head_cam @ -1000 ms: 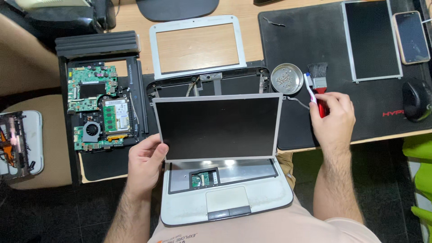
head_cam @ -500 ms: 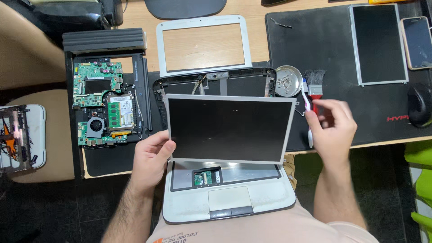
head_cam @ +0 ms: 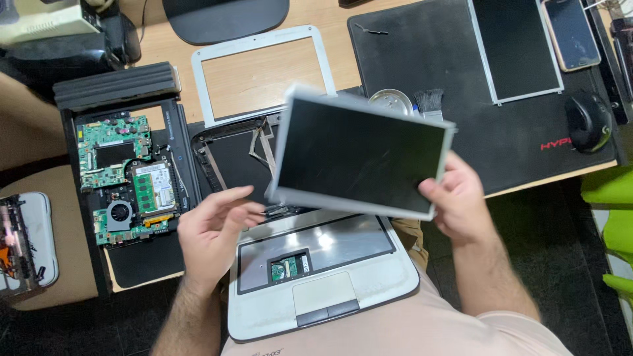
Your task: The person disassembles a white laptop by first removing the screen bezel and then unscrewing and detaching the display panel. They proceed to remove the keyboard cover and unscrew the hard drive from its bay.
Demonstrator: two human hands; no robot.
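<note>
My right hand grips the loose screen panel at its lower right corner, thumb on the dark glass, fingers curled behind, so the panel hangs tilted in the air above the open white laptop base that rests on my lap. My left hand sits just beside the panel's lower left corner with its fingers spread and loosely bent, holding nothing; whether a fingertip touches the edge I cannot tell. Behind the panel the black lid shell lies on the worktop, and beyond it the white bezel frame. To my left a second laptop with its green circuit board bared lies open. On the black mat to my right lie a spare panel, a phone and a mouse.
</note>
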